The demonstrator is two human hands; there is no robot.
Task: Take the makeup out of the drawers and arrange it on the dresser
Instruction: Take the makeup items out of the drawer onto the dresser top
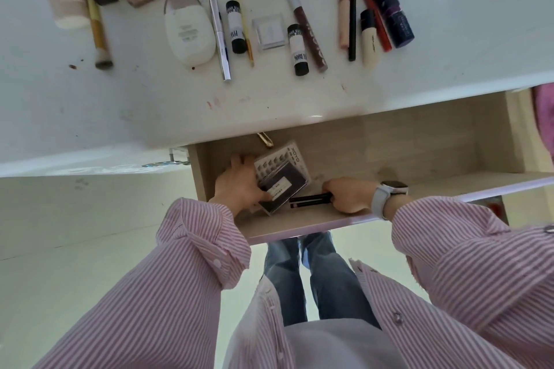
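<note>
In the open drawer [419,144], the left hand [242,186] gripped 2 stacked lash cases [283,177], light, rigid, slick plastic best pinched at the edges. The right hand [349,195] was closed on a thin black pencil [308,199]. The cases looked clear and dark-backed.

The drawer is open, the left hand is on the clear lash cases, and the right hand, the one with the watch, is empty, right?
Not quite. The head view shows the right hand, with the watch, closed around a black pencil. The rest holds: the drawer is open and the left hand is on the clear lash cases.
</note>
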